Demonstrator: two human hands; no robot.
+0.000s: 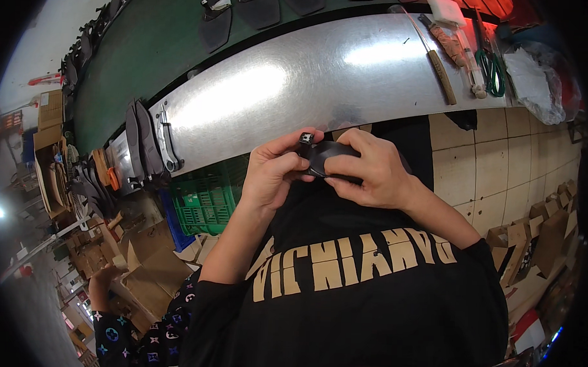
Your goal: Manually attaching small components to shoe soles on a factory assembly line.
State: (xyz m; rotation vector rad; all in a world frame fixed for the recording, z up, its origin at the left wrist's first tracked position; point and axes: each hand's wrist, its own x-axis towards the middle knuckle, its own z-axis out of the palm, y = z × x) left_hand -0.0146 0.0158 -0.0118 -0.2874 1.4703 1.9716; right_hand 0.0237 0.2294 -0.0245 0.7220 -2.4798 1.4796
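Close to my body, just off the near edge of the metal bench (pixel 245 107), both hands hold a black curved shoe part (pixel 322 156). My left hand (pixel 272 173) pinches its left end between thumb and fingers, beside a small black-and-white tag (pixel 306 138). Wrapped over the right side of the piece is my right hand (pixel 371 168), with the fingers closed on it. My fingers hide much of the part, so its full shape cannot be made out.
A green belt (pixel 143 55) carrying dark soles (pixel 215 29) runs beyond the bench. Grey soles (pixel 140 139) and a metal tool (pixel 166 137) lie left; a wooden-handled tool (pixel 443 79), green-handled scissors (pixel 492 71) and plastic bag (pixel 537 82) right. A green crate (pixel 206 203) and another person's arm (pixel 101 288) are lower left.
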